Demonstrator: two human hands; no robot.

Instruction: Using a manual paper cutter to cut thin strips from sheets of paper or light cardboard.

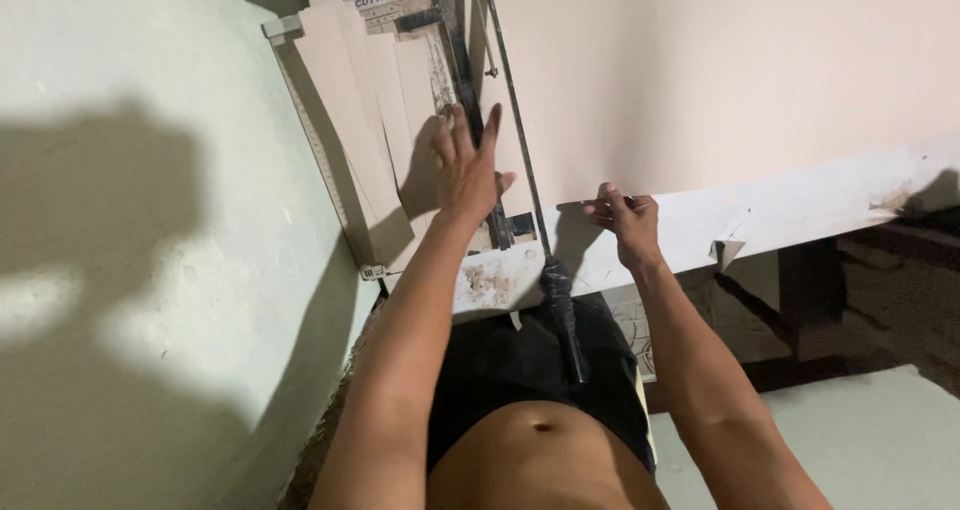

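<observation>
The left hand (466,170) is pressing flat, fingers spread, on the cutter (455,80); the right hand (625,220) is pinching the big sheet (720,80) at its near edge: light, floppy, likely easily creased

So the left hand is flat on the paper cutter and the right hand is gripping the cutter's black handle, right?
Not quite. The head view shows the left hand flat on the paper cutter, but the right hand holds the edge of the big sheet, not the black handle.

Your white table (800,215), worn and chipped at the front edge, carries a paper cutter (400,120) w/ ruler edge at left, cut tan strips (350,100) on it, and 1 large tan sheet (720,80) beside it.
</observation>
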